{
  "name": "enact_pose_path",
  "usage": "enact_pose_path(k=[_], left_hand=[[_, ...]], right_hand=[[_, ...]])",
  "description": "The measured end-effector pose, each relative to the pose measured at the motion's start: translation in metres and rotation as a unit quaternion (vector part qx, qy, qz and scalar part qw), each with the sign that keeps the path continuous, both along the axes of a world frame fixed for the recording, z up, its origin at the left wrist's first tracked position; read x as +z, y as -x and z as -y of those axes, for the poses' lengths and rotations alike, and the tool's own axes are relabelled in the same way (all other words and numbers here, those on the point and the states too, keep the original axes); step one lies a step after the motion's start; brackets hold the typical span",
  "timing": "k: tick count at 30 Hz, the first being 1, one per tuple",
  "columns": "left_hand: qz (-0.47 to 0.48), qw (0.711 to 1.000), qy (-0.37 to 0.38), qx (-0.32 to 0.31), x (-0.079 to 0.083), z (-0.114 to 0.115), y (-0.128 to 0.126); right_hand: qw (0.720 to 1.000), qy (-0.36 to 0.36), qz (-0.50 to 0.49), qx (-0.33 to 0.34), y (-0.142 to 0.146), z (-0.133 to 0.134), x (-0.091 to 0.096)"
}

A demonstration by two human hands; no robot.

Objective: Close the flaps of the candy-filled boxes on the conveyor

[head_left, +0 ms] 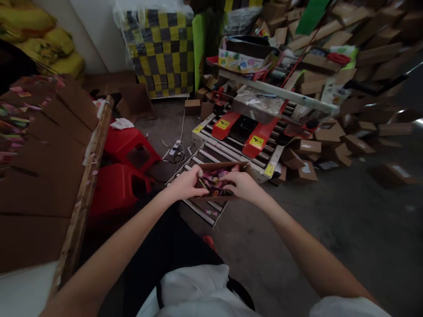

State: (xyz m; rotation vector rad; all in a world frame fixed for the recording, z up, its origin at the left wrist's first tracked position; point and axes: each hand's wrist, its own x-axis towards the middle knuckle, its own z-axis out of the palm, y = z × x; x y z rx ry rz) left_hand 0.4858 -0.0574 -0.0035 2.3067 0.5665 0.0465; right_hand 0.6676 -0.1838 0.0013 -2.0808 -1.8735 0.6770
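Note:
A small open cardboard box (216, 199) stands on a roller conveyor (201, 210) in front of me. Inside it lie several small, colourful wrapped packets (214, 181), mostly pink and purple. At the box's left end is my left hand (187, 182), its thumb and fingers apart over the packets. My right hand (243, 187) reaches in from the right end, thumb apart from the index finger, fingertips touching the packets. Whether either hand pinches a packet is too small to see clearly.
Beyond the box, a carton-sealing machine (257, 105) with orange guide plates sits on rollers. Many cardboard boxes (333, 145) are piled at right. Red plastic stools (114, 189) and a large carton of packets (42, 176) stand at left. A power strip (175, 147) lies on the floor.

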Motion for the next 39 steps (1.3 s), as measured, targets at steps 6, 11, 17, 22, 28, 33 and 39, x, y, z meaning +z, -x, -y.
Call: enact_pose_path(k=[6, 11, 17, 22, 28, 33, 39], left_hand=[[-0.065, 0.989, -0.031, -0.128, -0.002, -0.001, -0.036], [0.046, 0.985, 0.085, -0.143, -0.011, -0.012, -0.017], [0.087, 0.982, 0.133, -0.101, -0.021, -0.013, -0.011], [0.033, 0.983, 0.15, -0.105, -0.022, -0.019, -0.02], [0.032, 0.99, -0.06, 0.125, -0.035, 0.013, -0.033], [0.131, 0.952, -0.237, 0.145, -0.034, 0.02, -0.029], [0.167, 0.964, -0.204, 0.013, -0.054, -0.001, -0.018]], right_hand=[[0.99, 0.044, -0.125, 0.041, -0.007, -0.004, -0.007], [0.984, -0.116, -0.109, -0.079, 0.001, 0.006, -0.004], [0.916, -0.234, -0.076, -0.318, 0.003, 0.036, -0.016], [0.966, -0.04, -0.178, -0.182, -0.008, 0.022, -0.021], [0.934, -0.158, 0.09, -0.307, -0.002, -0.001, -0.035], [0.921, -0.22, 0.212, -0.241, 0.001, 0.005, -0.048], [0.956, -0.176, 0.15, -0.18, -0.006, 0.021, -0.054]])
